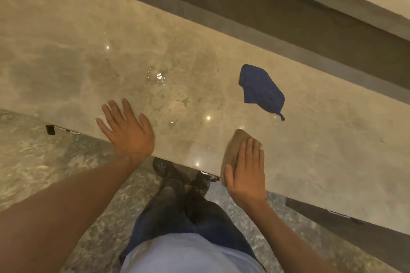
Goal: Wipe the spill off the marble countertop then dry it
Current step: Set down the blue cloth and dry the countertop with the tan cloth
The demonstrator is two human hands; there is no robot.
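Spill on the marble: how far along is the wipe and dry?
Nothing looks wiped yet: the spill glistens on the countertop. In hand: the right hand presses a tan cloth flat near the front edge; the left hand rests open. Left: wiping, then drying; the blue cloth lies untouched.

The right hand (246, 170) hides much of the brown cloth (235, 150); both forearms run off-frame.

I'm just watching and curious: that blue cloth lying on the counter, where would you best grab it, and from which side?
Probably from above, pinching the bunched middle of the blue cloth. It lies crumpled and flat on the marble countertop, so there is no edge to slide under. The small loop at its near corner is another option, though thin. The right hand lies closest, but it is flat on a tan cloth.
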